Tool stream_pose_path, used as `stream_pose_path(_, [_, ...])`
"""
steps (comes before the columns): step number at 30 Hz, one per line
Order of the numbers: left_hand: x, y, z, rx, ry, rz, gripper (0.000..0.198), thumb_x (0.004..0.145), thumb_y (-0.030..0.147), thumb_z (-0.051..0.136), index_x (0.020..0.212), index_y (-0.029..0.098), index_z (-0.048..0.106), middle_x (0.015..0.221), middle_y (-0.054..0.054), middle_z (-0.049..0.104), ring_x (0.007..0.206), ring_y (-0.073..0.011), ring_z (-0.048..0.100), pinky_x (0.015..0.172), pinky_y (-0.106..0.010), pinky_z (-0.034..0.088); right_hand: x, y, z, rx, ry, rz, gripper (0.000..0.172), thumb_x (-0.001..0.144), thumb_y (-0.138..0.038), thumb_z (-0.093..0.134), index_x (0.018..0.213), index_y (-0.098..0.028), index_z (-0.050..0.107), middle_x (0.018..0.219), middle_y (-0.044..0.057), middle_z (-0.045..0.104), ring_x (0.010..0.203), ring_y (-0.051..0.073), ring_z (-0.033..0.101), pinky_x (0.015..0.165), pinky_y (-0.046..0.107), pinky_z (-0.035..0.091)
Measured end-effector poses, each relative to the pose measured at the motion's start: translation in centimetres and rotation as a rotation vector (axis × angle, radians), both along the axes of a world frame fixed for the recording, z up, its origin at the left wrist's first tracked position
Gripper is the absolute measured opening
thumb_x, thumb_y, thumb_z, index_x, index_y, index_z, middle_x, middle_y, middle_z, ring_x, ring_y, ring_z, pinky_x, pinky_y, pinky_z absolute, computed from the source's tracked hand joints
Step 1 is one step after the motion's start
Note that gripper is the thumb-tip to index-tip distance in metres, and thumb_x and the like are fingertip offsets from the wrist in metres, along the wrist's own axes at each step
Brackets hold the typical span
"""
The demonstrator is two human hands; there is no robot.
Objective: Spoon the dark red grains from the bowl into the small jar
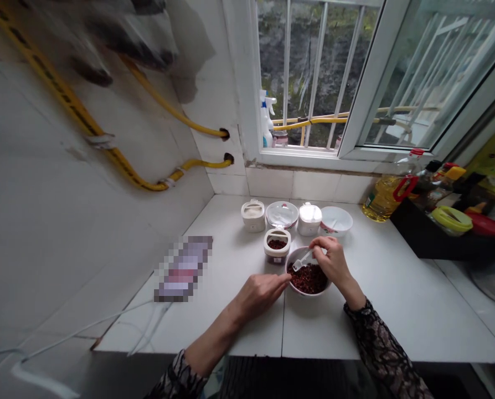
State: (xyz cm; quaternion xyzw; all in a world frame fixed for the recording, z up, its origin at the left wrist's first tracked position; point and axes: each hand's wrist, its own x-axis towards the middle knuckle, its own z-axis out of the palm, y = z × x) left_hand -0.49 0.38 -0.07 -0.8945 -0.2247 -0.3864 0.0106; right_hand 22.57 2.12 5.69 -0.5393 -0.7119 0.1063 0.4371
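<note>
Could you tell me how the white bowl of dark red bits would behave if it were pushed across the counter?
The bowl would probably slide easily, since the counter looks smooth and glossy. It seems low and wide, so tipping is unlikely. Filled near the rim, loose bits might spill.

- the left hand (261, 292) lies palm down, fingers stretched out close together, tips pointing right.
- the left forearm (214, 341) rises bare from the lower middle, wrist straight.
- the right hand (334, 260) bends at the wrist, knuckles up, fingers curled and pinched against the thumb.
- the right forearm (357, 302) enters from the lower right in a dark patterned sleeve (382, 354).
</note>
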Motion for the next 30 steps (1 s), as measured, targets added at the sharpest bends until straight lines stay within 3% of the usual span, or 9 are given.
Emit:
stream_pose_path(8, [0.03, -0.07, 0.19, -0.009, 0.003, -0.014, 0.023, 0.104, 0.02, 0.042, 0.112, 0.013, 0.062, 0.07, -0.002, 0.07, 0.057, -0.0123, 0.068, 0.054, -0.02, 0.055, -0.45, -0.01, -0.28, 0.001, -0.043, 0.005, 0.021, 0.079, -0.018, 0.047, 0.07, -0.023, 0.065, 0.06, 0.0, 0.068, 0.071, 0.02, 0.064, 0.09, 0.039, 0.042])
stream_pose_path(22, [0.09, -0.04, 0.33, 0.021, -0.014, 0.003, 0.023, 0.105, 0.021, 0.041, 0.108, 0.014, 0.063, 0.069, -0.002, 0.071, 0.055, -0.0111, 0.067, 0.052, -0.018, 0.053, -0.18, 0.06, -0.05, -0.068, 0.06, 0.026, 0.022, 0.075, -0.019, 0.047, 0.068, -0.023, 0.067, 0.053, -0.002, 0.068, 0.064, 0.02, 0.063, 0.087, 0.038, 0.044])
stream_pose_path(30, [0.04, -0.14, 0.51, 0.005, -0.002, -0.013, 0.023, 0.104, 0.02, 0.041, 0.108, 0.012, 0.063, 0.067, -0.001, 0.069, 0.054, -0.0116, 0.066, 0.052, -0.019, 0.053, -0.19, -0.06, 0.67, -0.16, 0.277, -0.007, 0.019, 0.07, -0.026, 0.048, 0.064, -0.022, 0.065, 0.05, -0.001, 0.064, 0.054, 0.018, 0.059, 0.063, 0.03, 0.046])
